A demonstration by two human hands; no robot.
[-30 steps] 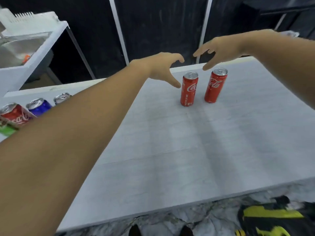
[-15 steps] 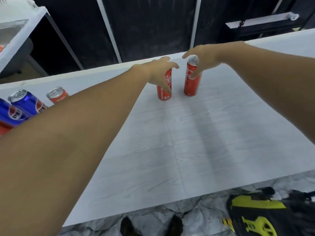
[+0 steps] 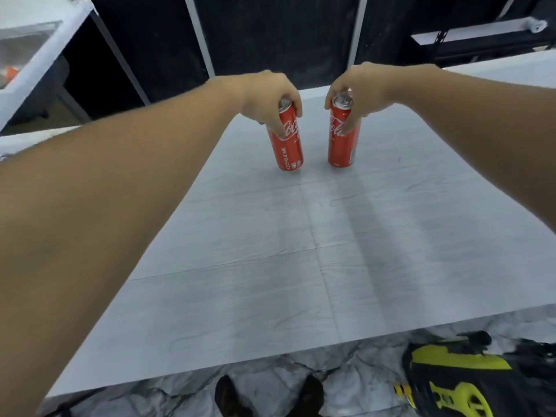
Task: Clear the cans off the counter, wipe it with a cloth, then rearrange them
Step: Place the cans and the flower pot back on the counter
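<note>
Two tall red Coca-Cola cans stand near the far edge of the pale grey counter (image 3: 270,266). My left hand (image 3: 270,97) grips the top of the left can (image 3: 288,152), fingers and thumb curled round its upper part. My right hand (image 3: 358,88) grips the top of the right can (image 3: 343,145) the same way. Both cans look upright or slightly tilted, their bases at or just above the counter surface. No cloth is in view.
A white side table (image 3: 36,55) stands at the far left behind the counter. A black and yellow-green bag (image 3: 469,380) lies on the marble floor at the lower right, beside my shoes (image 3: 270,398). A dark wall runs behind the counter.
Both hands have come down from above the cans and closed round their tops. The view has shifted, so the cans at the left edge have dropped out of sight.
</note>
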